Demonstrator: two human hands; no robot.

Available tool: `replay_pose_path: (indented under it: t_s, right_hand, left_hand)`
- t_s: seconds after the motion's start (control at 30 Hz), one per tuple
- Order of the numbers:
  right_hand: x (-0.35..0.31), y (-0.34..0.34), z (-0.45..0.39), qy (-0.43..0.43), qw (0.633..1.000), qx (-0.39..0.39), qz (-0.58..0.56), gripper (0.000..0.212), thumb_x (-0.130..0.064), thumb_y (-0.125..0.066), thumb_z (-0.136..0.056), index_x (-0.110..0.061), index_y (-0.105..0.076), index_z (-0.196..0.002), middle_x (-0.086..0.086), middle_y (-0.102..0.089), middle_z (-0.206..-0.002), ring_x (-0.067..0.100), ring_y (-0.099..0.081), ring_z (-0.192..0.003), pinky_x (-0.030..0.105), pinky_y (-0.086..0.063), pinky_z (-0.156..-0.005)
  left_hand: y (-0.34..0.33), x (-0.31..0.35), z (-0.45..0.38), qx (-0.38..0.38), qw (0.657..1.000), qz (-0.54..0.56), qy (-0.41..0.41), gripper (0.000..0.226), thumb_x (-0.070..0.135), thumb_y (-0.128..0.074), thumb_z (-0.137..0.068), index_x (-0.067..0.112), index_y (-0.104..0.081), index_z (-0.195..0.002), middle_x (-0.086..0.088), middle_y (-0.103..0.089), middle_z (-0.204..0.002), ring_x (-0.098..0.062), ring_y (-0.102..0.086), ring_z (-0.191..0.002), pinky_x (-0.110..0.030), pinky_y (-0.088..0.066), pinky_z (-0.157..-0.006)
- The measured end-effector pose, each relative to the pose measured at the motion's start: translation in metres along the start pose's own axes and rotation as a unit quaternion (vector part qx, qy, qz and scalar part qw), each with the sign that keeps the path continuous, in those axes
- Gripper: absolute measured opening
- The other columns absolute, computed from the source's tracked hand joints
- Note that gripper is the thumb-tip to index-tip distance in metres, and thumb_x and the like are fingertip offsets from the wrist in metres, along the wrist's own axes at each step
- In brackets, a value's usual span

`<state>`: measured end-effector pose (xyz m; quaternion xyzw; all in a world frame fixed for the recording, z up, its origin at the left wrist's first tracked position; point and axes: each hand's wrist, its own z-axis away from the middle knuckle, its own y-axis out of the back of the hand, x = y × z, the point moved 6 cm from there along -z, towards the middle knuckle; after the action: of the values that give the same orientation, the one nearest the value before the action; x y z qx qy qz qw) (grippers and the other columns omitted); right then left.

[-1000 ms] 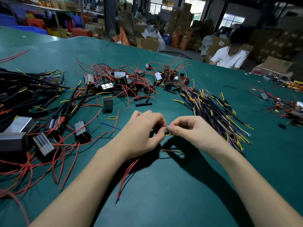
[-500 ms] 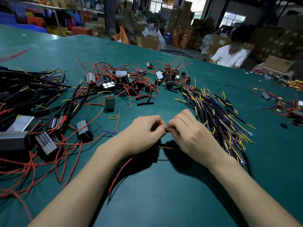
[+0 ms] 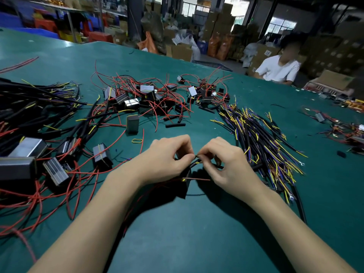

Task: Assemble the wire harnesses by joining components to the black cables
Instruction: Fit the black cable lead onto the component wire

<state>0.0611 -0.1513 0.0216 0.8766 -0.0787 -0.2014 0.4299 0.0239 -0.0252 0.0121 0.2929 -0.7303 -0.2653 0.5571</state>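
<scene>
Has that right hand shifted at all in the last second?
Yes. The right hand has slid left, away from the bundle of black cables and closer to the left hand; its fingertips now meet the left's over the wire.

This is a factory or warehouse floor set up for hand assembly of wiring. A very wide green bench [image 3: 197, 233] carries work in bulk: a heap of black cables [image 3: 262, 138] with yellow and purple leads, a tangle of red wires [image 3: 157, 95] joined to small black box components [image 3: 132, 124], and metal-cased modules [image 3: 25, 152] at the left. Behind the bench stand stacked cardboard cartons [image 3: 216, 26], filled sacks, coloured plastic crates [image 3: 45, 26] under shelving, and dark steel columns, lit by barred windows [image 3: 281, 24]. A second person in a white shirt [image 3: 277, 69] sits at the far edge of the same bench.
</scene>
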Motion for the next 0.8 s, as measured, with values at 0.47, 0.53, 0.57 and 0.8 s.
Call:
replay_pose_path:
  t_s: [0.47, 0.53, 0.57, 0.8]
  right_hand:
    - [-0.003, -0.002, -0.004, -0.050, 0.997, 0.010, -0.065, 0.013, -0.006, -0.059, -0.081, -0.012, -0.054, -0.071, -0.011, -0.046, -0.067, 0.001, -0.043, -0.067, 0.013, -0.031, -0.062]
    - [-0.003, -0.003, -0.003, -0.054, 0.996, 0.010, -0.068, 0.014, -0.005, -0.060, -0.081, -0.012, -0.054, -0.071, -0.010, -0.046, -0.066, 0.002, -0.043, -0.067, 0.013, -0.031, -0.063]
    - [-0.004, -0.004, -0.003, -0.051, 0.997, 0.011, -0.065, 0.014, -0.004, -0.060, -0.081, -0.012, -0.053, -0.071, -0.010, -0.047, -0.066, 0.002, -0.043, -0.068, 0.013, -0.031, -0.063]
    - [0.005, 0.002, 0.003, -0.071, 0.994, 0.029, -0.074, 0.016, -0.004, -0.061, -0.082, -0.010, -0.053, -0.069, -0.007, -0.049, -0.065, 0.005, -0.044, -0.064, 0.014, -0.032, -0.060]
  left_hand:
    - [-0.021, -0.011, -0.004, 0.042, 0.992, 0.117, 0.023, 0.024, 0.026, -0.048, -0.092, 0.024, -0.046, -0.069, 0.011, -0.044, -0.059, -0.005, -0.037, -0.057, -0.023, -0.033, -0.057]
    - [-0.023, -0.013, -0.005, 0.024, 0.991, 0.124, 0.041, 0.024, 0.022, -0.050, -0.093, 0.021, -0.048, -0.069, 0.013, -0.044, -0.058, -0.004, -0.037, -0.056, -0.024, -0.034, -0.059]
    - [-0.023, -0.014, -0.005, 0.012, 0.990, 0.132, 0.052, 0.023, 0.023, -0.050, -0.092, 0.018, -0.049, -0.069, 0.013, -0.043, -0.057, -0.004, -0.037, -0.056, -0.025, -0.034, -0.059]
    - [-0.012, -0.013, -0.005, 0.006, 0.989, 0.137, 0.052, 0.008, 0.026, -0.061, -0.089, 0.020, -0.061, -0.085, 0.004, -0.062, -0.072, -0.015, -0.055, -0.067, -0.026, -0.044, -0.070]
